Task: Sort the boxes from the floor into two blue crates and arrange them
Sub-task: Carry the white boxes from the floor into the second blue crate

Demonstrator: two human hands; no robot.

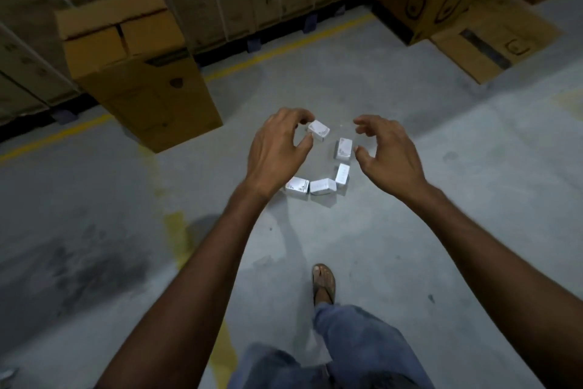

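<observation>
- five small white cardboard boxes (322, 186) lie on the grey concrete floor (410, 231) in a loose arc just past the frame's centre. the farthest box (318, 130) sits at 12 o'clock of the group, and three huddle at 6 o'clock, touching or nearly so.
- the left hand (277, 149) hangs at 9 o'clock of the arc, fingers bent in a spread claw with nothing inside. its fingertips overlap the farthest box in view, but the hand seems to be well above the floor.
- the right hand (389, 152) hangs at 3 o'clock, likewise clawed and empty.
- no blue crate is in view.
- the boxes look light, stiff and thin-walled, so likely easy to lift and easy to dent. a pinch across the two long sides, thumb opposite fingers, should do, and the huddled three may be scooped up together.
- a tall brown cardboard carton (135, 73) stands at 10 o'clock, and a sandalled foot (323, 281) is planted at 6 o'clock.
</observation>
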